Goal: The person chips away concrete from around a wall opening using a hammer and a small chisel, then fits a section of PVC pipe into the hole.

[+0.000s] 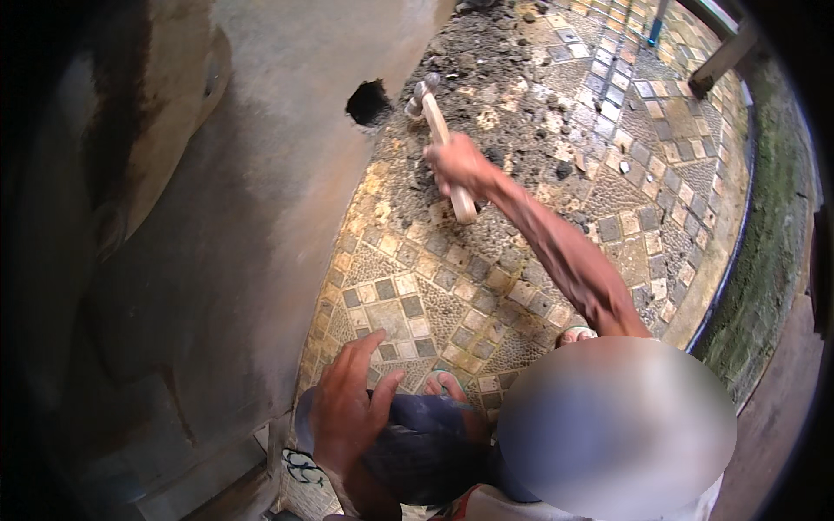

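Chiselling at the wall hole point(368, 102): right hand point(458, 165) fisted round hammer point(441, 130) just beside it; left hand point(346, 408) spread on knee point(417, 434) (bracing). Next blow needs aim.

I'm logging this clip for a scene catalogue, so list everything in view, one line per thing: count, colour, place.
hammer: one, pale wooden handle with grey metal head, held up near the hole in the wall
hole: one, dark, low in the wall at floor level
wall: one, grey-brown plaster, left half of the view
rubble: scattered, dark grey, on the floor by the hole
tiled floor: one, yellow and grey patterned paving, centre and right
curb: one, mossy, curved along the right edge
sandals: two, partly visible, on the feet at the bottom
left hand: one, resting on the dark blue-clad knee
right hand: one, gripping the hammer's handle
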Action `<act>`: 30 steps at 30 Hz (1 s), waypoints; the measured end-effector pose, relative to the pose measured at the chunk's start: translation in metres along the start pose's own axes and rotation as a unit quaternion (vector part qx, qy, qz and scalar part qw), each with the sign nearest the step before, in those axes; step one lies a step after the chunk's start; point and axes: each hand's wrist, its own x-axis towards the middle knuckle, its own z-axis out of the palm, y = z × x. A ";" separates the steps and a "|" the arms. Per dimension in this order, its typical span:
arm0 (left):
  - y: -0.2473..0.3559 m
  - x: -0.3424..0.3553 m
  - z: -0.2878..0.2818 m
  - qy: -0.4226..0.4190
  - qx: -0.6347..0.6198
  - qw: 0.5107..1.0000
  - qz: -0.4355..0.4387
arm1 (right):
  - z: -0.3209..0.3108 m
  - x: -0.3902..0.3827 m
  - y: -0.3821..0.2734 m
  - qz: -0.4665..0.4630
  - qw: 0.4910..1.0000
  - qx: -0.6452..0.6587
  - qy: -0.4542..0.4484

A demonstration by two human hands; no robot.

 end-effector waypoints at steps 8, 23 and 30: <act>0.027 0.023 0.016 -0.019 -0.016 0.999 0.037 | 0.010 -0.231 0.139 0.114 0.961 0.227 -0.106; 0.027 0.016 0.023 -0.018 0.067 0.991 -0.113 | -0.037 0.017 0.023 0.006 0.937 0.348 0.009; 0.008 0.044 0.033 -0.064 0.066 0.984 -0.154 | -0.037 -0.036 0.012 -0.030 0.974 0.222 -0.032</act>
